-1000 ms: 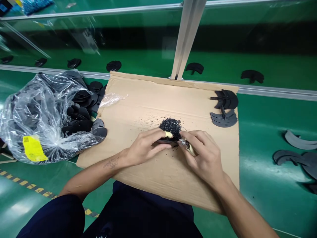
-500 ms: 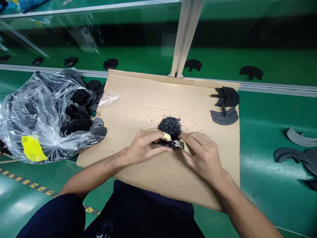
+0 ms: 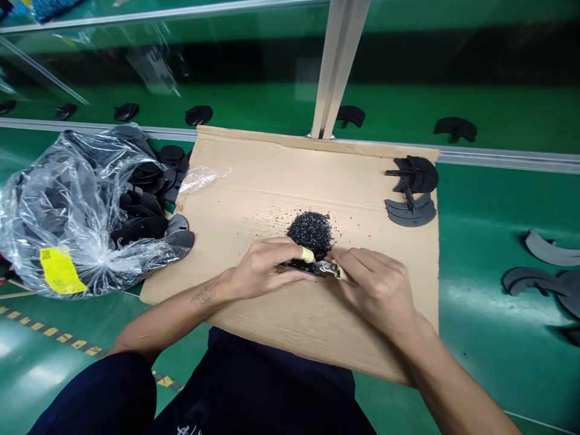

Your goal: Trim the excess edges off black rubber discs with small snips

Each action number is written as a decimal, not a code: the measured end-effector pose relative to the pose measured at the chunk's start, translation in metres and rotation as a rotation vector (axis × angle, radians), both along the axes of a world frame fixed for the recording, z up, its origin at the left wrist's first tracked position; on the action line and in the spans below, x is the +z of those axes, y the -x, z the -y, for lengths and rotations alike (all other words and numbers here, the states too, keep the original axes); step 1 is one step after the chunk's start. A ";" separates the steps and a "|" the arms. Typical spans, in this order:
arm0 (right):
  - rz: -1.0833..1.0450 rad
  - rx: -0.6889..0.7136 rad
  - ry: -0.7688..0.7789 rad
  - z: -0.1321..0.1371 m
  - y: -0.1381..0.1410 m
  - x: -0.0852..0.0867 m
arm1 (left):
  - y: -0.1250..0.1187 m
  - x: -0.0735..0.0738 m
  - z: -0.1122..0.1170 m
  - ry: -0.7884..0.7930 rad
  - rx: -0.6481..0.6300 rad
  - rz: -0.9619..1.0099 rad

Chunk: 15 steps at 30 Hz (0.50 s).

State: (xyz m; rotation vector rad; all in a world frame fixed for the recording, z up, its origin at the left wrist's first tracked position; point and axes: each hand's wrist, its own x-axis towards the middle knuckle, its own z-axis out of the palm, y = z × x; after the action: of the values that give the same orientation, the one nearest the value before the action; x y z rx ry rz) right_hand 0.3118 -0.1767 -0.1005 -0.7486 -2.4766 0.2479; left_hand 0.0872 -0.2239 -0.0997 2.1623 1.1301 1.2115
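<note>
Between the thumb and fingers of my left hand point(image 3: 267, 266) is a flat black plastic part point(image 3: 301, 266), mostly covered by the fingers. A pale yellow wrap covers one of that hand's fingertips. My right hand point(image 3: 378, 281) is closed around a pair of nippers point(image 3: 328, 268); their metal jaws meet the right end of the black part, and most of the handles are hidden in the palm. Just beyond both hands lies a heap of small black clippings point(image 3: 310, 232) on a cardboard sheet point(image 3: 272, 175), with loose bits scattered around it.
At the left, a clear plastic bag point(image 3: 67, 199) with a yellow label holds black parts, and several black discs point(image 3: 145, 205) spill from its mouth. Curved black parts point(image 3: 412, 190) lie on the cardboard's right side. More grey-black parts point(image 3: 539, 281) rest on the green table.
My right hand has shifted slightly right and down, and more of the nippers' jaws and pivot show. The left hand keeps its grip on the black part in nearly the same place.
</note>
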 end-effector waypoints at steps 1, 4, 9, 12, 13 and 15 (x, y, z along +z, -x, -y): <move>-0.008 0.011 0.059 0.001 0.000 0.000 | 0.000 0.001 0.000 0.000 -0.006 0.001; -0.023 -0.005 0.158 0.000 0.000 -0.003 | 0.000 0.004 -0.001 0.023 -0.015 -0.018; 0.100 -0.068 0.006 -0.005 0.003 -0.010 | -0.001 -0.001 -0.003 -0.066 0.012 -0.160; 0.058 -0.067 0.055 -0.006 0.005 -0.010 | 0.000 -0.002 -0.004 -0.141 0.103 -0.221; 0.010 -0.069 0.102 -0.006 0.006 -0.009 | 0.001 -0.001 -0.004 -0.145 0.118 -0.200; -0.099 -0.053 0.216 -0.006 0.006 -0.005 | 0.003 0.001 -0.005 -0.133 0.121 -0.110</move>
State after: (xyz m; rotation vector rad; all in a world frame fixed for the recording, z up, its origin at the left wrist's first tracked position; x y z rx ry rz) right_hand 0.3057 -0.1711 -0.1059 -0.8672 -2.3569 0.5259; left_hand 0.0843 -0.2192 -0.0992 2.3138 1.2754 1.2653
